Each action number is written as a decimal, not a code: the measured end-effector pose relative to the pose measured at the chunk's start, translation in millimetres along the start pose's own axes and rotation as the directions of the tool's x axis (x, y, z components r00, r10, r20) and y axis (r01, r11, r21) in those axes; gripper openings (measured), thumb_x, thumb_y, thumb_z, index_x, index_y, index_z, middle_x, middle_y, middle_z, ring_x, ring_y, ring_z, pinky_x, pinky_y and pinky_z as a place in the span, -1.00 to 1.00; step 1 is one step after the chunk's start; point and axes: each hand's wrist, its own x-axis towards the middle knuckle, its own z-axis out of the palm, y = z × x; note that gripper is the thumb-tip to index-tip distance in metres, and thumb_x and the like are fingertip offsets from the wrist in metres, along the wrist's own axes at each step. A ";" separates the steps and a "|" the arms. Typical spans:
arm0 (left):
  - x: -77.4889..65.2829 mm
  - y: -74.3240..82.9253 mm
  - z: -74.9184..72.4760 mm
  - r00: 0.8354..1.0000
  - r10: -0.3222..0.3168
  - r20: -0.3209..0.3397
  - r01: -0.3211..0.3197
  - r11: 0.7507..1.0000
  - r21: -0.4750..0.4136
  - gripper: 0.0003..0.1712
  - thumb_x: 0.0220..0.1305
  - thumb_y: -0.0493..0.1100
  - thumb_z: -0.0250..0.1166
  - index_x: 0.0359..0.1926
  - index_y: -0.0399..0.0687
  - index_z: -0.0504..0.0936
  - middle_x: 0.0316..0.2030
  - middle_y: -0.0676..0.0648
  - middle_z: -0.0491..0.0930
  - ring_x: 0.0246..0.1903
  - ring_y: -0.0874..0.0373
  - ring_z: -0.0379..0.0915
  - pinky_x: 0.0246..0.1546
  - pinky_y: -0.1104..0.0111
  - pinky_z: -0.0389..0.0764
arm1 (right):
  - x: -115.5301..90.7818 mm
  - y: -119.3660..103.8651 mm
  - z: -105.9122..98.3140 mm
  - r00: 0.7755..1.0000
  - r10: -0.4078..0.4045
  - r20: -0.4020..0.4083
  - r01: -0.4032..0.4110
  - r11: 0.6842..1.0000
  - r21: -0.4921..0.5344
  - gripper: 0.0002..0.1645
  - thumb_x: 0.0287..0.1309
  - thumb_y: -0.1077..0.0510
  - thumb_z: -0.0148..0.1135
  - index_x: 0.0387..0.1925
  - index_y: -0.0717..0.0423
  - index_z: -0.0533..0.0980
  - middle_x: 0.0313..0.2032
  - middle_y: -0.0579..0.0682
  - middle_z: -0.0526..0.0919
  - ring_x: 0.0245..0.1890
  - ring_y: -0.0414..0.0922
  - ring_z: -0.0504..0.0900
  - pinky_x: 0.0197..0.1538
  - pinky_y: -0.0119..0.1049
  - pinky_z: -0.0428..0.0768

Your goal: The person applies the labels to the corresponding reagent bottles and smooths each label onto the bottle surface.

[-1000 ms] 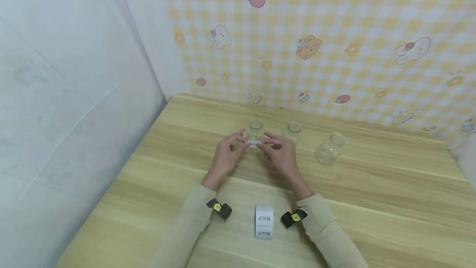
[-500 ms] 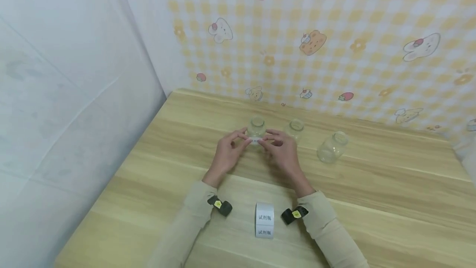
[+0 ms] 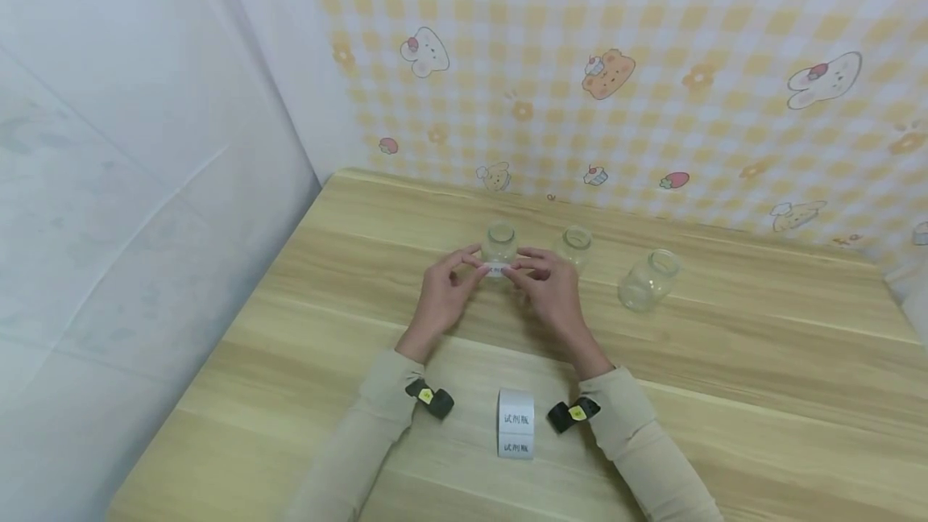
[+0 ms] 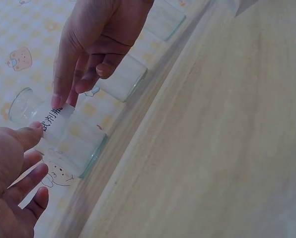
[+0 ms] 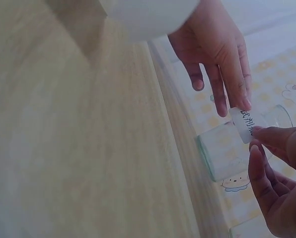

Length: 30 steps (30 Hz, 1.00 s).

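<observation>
- The small white paper sticker with dark writing [image 3: 496, 269] is between the two hands, right in front of the clear round glass jar [image 3: 500, 250].
- Hardly anything has changed from a moment ago. Both hands stay at this jar, with the sticker stretched between them. That seems to mean the sticker work is at a slow, careful part.
- The left hand [image 3: 441, 296] pinches one end of the sticker, and its other fingers hang loose. The right hand [image 3: 554, 288] pinches the other end with its thumb and a finger.
- The sticker looks flat and thin, with its writing facing the person. I can't tell if its back touches the glass.
- Just past the right hand is a second clear glass jar [image 3: 577, 240].
- Below both hands, between the wrists, lies a white strip of more stickers [image 3: 516, 435].
</observation>
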 end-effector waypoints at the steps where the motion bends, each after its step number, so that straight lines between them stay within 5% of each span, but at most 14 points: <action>1: 0.1 -0.2 0.1 1.000 0.000 -0.001 0.000 1.000 0.001 -0.85 0.43 -0.08 0.36 -0.18 -0.06 0.69 0.29 -0.11 0.59 -0.67 0.24 0.21 -0.58 0.45 0.36 | 0.0 0.0 0.2 1.000 0.002 0.000 -0.002 1.000 0.000 -0.80 0.23 0.15 0.50 -0.25 0.25 0.77 0.17 0.13 0.66 -0.43 0.06 0.74 -0.48 -0.43 0.59; 20: -0.4 1.8 4.9 1.000 -0.015 -0.027 0.015 1.000 0.020 -0.87 0.44 -0.11 0.36 -0.19 -0.07 0.68 0.26 -0.10 0.61 -0.63 0.21 0.28 -0.56 0.42 0.41 | -0.8 -2.1 2.0 1.000 -0.003 -0.026 0.002 1.000 -0.020 -0.82 0.21 0.18 0.51 -0.29 0.27 0.77 0.11 0.15 0.68 -0.35 0.06 0.75 -0.50 -0.44 0.58; 30: -1.1 2.7 6.6 0.999 0.008 -0.051 -0.005 0.999 0.053 -0.88 0.44 -0.12 0.35 -0.20 -0.07 0.68 0.24 -0.09 0.63 -0.25 0.00 0.49 -0.40 0.37 0.47 | -0.2 -0.6 2.5 0.999 -0.008 -0.045 0.005 0.999 -0.053 -0.83 0.21 0.16 0.52 -0.30 0.23 0.78 0.09 0.11 0.70 -0.32 0.03 0.75 -0.42 -0.45 0.57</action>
